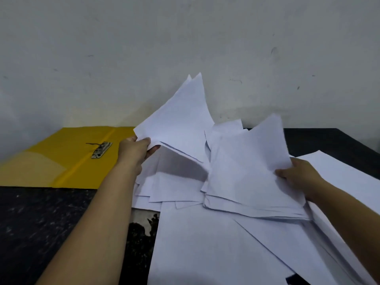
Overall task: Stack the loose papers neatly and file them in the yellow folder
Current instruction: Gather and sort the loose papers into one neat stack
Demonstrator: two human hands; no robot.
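I see matt white paper sheets (205, 243), a smooth yellow card folder (61, 161) with tarnished metal clip (101, 150), and a speckled dark polished tabletop (41, 219).

Loose white paper sheets (205, 243) sprawl in a crooked heap across the tabletop's right half, some lifted with corners pointing up toward the far edge. An open flat yellow card folder (61, 159), its metal clip (101, 150) exposed, lies at the far left edge.
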